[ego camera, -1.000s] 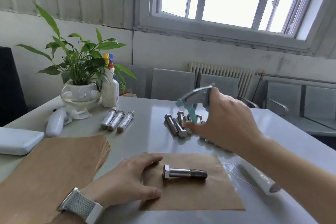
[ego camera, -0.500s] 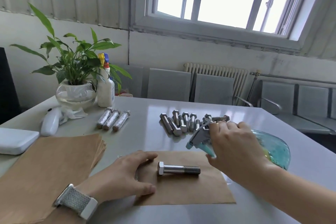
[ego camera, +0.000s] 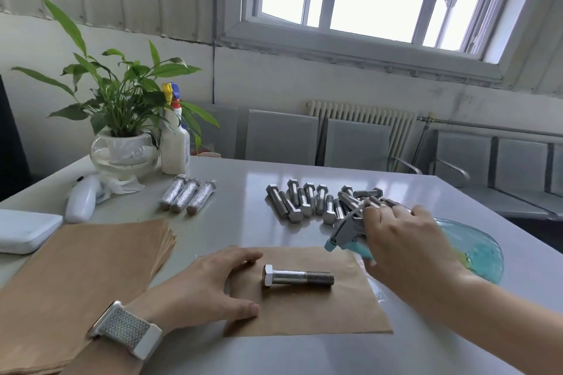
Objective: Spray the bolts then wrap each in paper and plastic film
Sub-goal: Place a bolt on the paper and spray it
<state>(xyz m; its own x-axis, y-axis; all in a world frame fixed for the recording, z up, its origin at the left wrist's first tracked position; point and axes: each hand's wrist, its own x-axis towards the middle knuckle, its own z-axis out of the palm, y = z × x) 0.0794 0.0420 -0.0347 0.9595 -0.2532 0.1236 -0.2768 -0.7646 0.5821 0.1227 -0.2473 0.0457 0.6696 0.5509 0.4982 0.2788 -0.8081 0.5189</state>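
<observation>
A single bare bolt [ego camera: 298, 278] lies on its side on a brown paper sheet [ego camera: 307, 307] at the near middle of the grey bench [ego camera: 243, 222], its hex head to the left and its threaded end to the right. The left hand [ego camera: 210, 286], with a woven watch band on its wrist, rests flat on the left edge of that sheet, fingers relaxed and slightly spread, thumb lying on the paper just beside the bolt's head without touching it. The right hand [ego camera: 405, 240] grips a spray bottle [ego camera: 347, 233] with its fingers curled over the grey trigger head; the teal nozzle points down and left, above the right edge of the sheet, and the bluish bottle body shows behind the wrist. Further back lies a loose pile of bare bolts [ego camera: 316, 201]. At far left, three wrapped bolts [ego camera: 189, 196] sit side by side. A stack of brown paper [ego camera: 82, 277] lies at near left.
</observation>
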